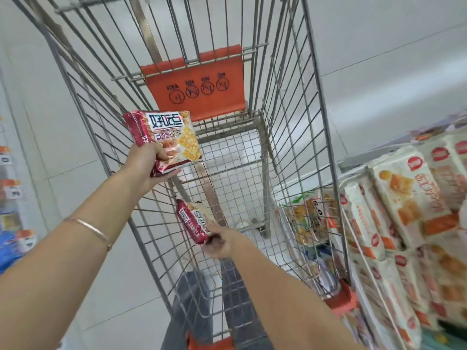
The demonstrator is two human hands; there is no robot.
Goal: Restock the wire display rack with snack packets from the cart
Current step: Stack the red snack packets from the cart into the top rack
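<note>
Red packet (pixel 164 137) raised over the cart (pixel 290 147), at its left wall, left hand (pixel 146 162) curled round its near edge, second packet (pixel 193 222) low inside cart, right hand (pixel 222 245) gripping its near end, white packs (pixel 404 198) stacked at right, bracelet (pixel 88 228) on left wrist.
</note>
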